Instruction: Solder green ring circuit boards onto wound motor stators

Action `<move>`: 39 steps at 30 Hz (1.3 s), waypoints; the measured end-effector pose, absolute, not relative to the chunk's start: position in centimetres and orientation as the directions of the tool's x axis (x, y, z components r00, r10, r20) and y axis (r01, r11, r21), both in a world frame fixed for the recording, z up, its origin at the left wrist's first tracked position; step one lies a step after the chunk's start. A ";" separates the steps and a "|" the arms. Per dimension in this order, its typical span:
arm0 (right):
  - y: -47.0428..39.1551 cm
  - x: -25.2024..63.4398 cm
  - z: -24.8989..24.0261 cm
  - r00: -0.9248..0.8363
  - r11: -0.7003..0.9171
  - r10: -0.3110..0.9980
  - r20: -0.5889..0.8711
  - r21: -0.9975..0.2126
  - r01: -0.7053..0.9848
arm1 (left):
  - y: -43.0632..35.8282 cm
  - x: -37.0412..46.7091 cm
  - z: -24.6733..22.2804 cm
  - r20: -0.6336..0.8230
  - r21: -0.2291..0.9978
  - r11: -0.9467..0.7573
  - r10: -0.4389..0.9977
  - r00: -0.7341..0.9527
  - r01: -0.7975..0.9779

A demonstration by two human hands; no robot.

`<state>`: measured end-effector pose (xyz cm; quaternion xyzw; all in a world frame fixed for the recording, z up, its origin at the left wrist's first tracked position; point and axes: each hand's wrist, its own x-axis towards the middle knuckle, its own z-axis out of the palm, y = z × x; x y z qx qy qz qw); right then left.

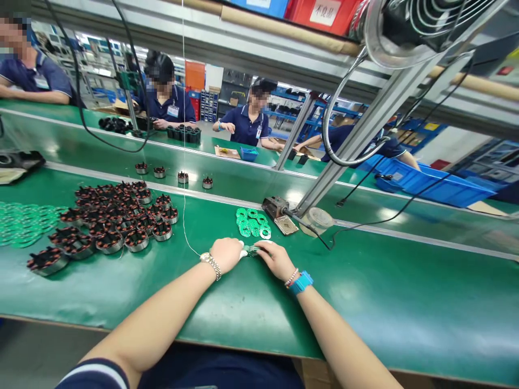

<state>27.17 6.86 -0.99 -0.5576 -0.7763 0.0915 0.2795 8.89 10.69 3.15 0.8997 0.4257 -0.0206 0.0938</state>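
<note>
Green bench (pixel 385 302); left hand (pixel 227 255) and right hand (pixel 277 260) hold circuit boards (pixel 252 250)

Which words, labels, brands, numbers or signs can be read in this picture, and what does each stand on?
"不良品": on the white label of the red bin overhead.
Blue bin's label, beside it: cut off, unreadable.
Chest badges: too small to read.
Green boards: any marking too small to read.

From the right hand (pixel 279 261), passage lies at 3–4 o'clock over the worktop (pixel 405 286); copper-wound cores (pixel 115 216) block 9–10, green rings (pixel 253 222) 11, a dark metal block (pixel 275 206) 12, a clear tub (pixel 321 217) between 1 and 2.
</note>
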 end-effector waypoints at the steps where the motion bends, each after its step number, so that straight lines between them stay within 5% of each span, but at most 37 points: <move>1: 6.9 27.1 -0.9 -0.225 0.362 0.917 0.329 -0.451 0.816 | 10.7 8.8 3.2 -0.117 0.149 -0.616 0.765 0.633 0.773; 13: 7.0 25.1 -2.9 -0.084 0.223 0.939 0.333 -0.405 0.886 | 9.6 9.9 3.0 -0.126 0.162 -0.493 0.849 0.513 0.855; 28: 21.8 22.3 0.3 -0.360 0.406 0.909 0.209 -0.256 0.877 | 11.7 7.7 3.6 -0.132 0.205 -0.458 0.863 0.488 0.865; 39: 25.1 23.2 -1.7 -0.350 0.393 0.916 0.196 -0.260 0.882 | 12.5 7.5 3.2 -0.150 0.259 -0.468 0.844 0.514 0.845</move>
